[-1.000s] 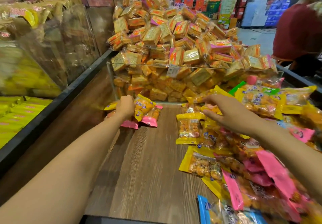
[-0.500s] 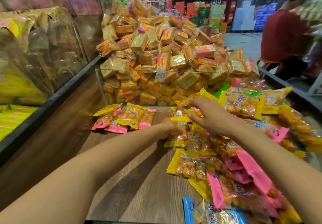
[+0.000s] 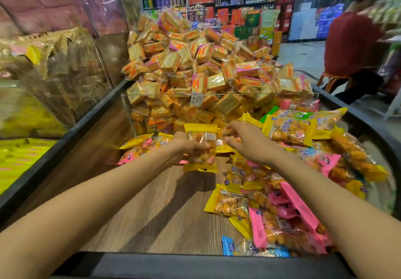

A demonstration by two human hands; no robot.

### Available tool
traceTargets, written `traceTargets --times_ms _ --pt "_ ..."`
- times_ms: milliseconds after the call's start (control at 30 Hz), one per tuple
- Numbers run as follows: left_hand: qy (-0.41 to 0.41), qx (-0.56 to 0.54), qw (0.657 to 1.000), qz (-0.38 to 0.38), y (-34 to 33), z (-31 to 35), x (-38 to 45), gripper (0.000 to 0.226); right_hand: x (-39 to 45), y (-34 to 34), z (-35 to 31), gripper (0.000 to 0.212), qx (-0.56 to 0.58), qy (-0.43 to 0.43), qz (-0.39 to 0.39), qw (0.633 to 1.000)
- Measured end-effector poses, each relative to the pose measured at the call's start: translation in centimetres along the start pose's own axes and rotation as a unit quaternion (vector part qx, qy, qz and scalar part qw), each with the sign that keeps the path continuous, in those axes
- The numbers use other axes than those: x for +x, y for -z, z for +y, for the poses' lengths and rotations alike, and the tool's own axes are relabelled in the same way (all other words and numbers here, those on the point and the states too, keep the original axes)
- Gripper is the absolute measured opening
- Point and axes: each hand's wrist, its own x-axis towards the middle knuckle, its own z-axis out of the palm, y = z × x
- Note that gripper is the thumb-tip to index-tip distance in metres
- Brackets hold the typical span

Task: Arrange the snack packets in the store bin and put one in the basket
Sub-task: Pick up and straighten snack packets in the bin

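- Five fingers of our left hand (image 3: 188,143) wrap the middle of one yellow packet (image 3: 201,147), held upright and clear of the wooden bin floor (image 3: 156,209), barcode side toward us; we judge it is lifted this way so it can be carried across to the small row (image 3: 141,146) lying against the clear divider (image 3: 130,113).
- Our right hand (image 3: 249,143) is loosely curled, its fingertips touching packets at the near edge of the loose heap (image 3: 303,170); whether they have pinched one we cannot tell.
- Both wrists sit close together near the divider, palms mostly down, forearms stretched straight forward from the bin's front rim (image 3: 195,263).
- Most packets lie jumbled on the right half of the bin, while the left half is bare wood, which suggests the arranging has hardly begun.
- No basket shows, so that step looks not yet done.
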Motion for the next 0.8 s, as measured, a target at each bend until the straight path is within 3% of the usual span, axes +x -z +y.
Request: traceTargets --times_ms 100,167,233,367,500,700,800 --pt "-0.020 -0.016 0.998 -0.052 2.0 0.3 -3.4 0.045 -0.4 0.2 -1.3 0.046 0.177 -0.059 -0.012 0.982" --pt "-0.040 -0.013 0.995 -0.090 2.5 0.3 -5.3 0.041 -0.6 0.3 -2.2 0.036 0.336 -0.100 -0.051 0.935" --pt "-0.071 -0.017 0.991 -0.114 2.4 0.1 -7.0 0.036 -0.8 0.4 -2.8 0.033 0.413 -0.113 -0.067 0.901" --pt "-0.114 -0.012 0.987 -0.116 1.8 -0.3 -7.8 0.024 -1.2 0.4 -2.7 0.021 0.412 -0.082 -0.001 0.907" --pt "-0.116 -0.039 0.987 -0.102 2.1 0.4 -7.0 0.050 -1.0 0.3 -2.4 0.016 0.412 -0.081 0.044 0.906" --pt "-0.132 -0.067 0.987 -0.069 2.6 -0.2 -6.3 0.029 -0.7 0.1 -2.6 0.014 0.424 -0.066 0.055 0.902" --pt "-0.137 -0.079 0.984 -0.078 2.7 -0.3 -6.1 0.030 -0.4 0.2 -2.4 0.027 0.442 -0.084 0.041 0.892"
